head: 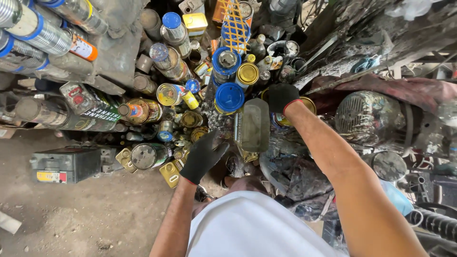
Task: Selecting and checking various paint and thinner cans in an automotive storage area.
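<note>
Both hands wear black gloves and work over a dense heap of paint-stained tins. The right hand (282, 97), reaching out toward 12 o'clock from the person, is closed over the top end of a grey, grimy rectangular can (255, 124), gripping it; the can stands just right of a blue-lidded tin (229, 97) and in front of a yellow-lidded tin (248, 74). The left hand (203, 156) hovers at about 8 o'clock from the grey can, near it but not touching, fingers loosely spread and holding nothing. Small yellow cans (170, 173) lie just beside that hand at 8 o'clock. Farther out toward 9 o'clock a dark battery (66, 164) sits on the dusty floor (95, 214).
</note>
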